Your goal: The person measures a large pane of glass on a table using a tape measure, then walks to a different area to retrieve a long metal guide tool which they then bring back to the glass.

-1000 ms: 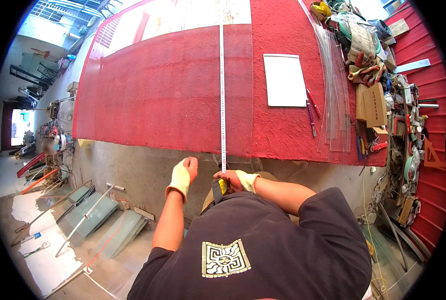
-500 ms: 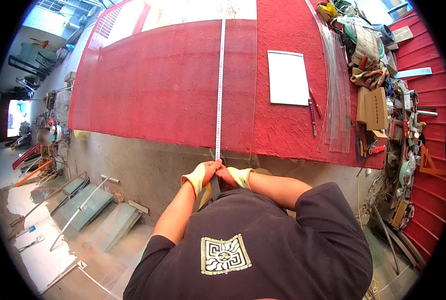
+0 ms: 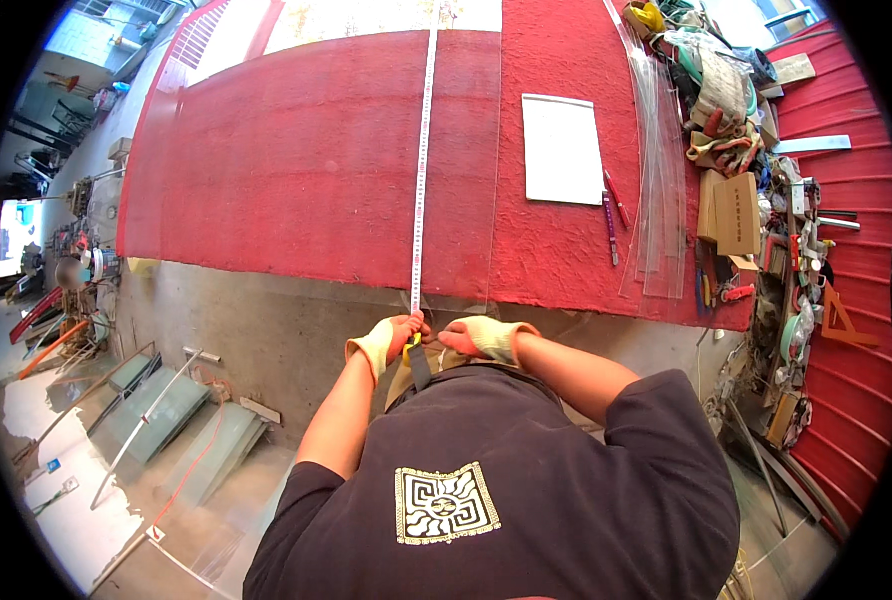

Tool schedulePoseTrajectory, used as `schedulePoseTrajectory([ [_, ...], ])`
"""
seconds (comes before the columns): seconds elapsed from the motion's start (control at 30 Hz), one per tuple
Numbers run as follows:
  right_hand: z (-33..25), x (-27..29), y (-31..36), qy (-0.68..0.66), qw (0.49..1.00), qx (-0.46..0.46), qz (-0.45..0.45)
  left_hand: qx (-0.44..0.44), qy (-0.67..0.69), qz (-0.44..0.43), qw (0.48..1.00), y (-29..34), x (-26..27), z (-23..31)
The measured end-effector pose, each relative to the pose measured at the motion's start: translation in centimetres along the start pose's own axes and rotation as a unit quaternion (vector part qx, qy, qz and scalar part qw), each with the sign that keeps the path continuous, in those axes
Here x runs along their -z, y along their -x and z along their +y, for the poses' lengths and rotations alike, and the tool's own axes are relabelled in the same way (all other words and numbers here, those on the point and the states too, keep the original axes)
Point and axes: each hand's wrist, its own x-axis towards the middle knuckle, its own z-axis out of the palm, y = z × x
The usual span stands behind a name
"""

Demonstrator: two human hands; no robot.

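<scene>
A white tape measure blade (image 3: 423,170) runs across a clear sheet (image 3: 296,180), probably glass, on the red-covered table. Gloved in pale yellow and red, my left hand (image 3: 391,340) is closed on the tape measure at the table's near edge. A yellow bit of its case and a dark strap show beneath the fingers. My right hand (image 3: 481,338), in a matching glove, is just right of it and apart from the blade. Its fingers are curled, and whatever they may hold is hidden.
A white notepad (image 3: 561,148) lies right of the sheet, with two pens (image 3: 610,228) beside it. Clear narrow strips (image 3: 661,190) run along the table's right side. Beyond are a cardboard box (image 3: 737,215) and piled tools. Glass panes (image 3: 156,415) lie low at the left.
My right hand has moved right, away from my left hand and the tape. My left hand still grips the tape measure. The whole view has shifted slightly.
</scene>
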Motion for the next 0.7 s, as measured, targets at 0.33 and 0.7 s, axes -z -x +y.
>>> schedulePoseTrajectory([
  [0.33,4.9,13.8,3.4,-0.194,0.915,-0.006,0.353,0.024,0.021,0.064,0.997,1.7,-2.3,3.3],
  [0.7,5.2,17.8,5.7,-0.382,0.888,-0.092,0.240,0.014,0.024,0.068,0.997,2.6,-2.7,3.5],
])
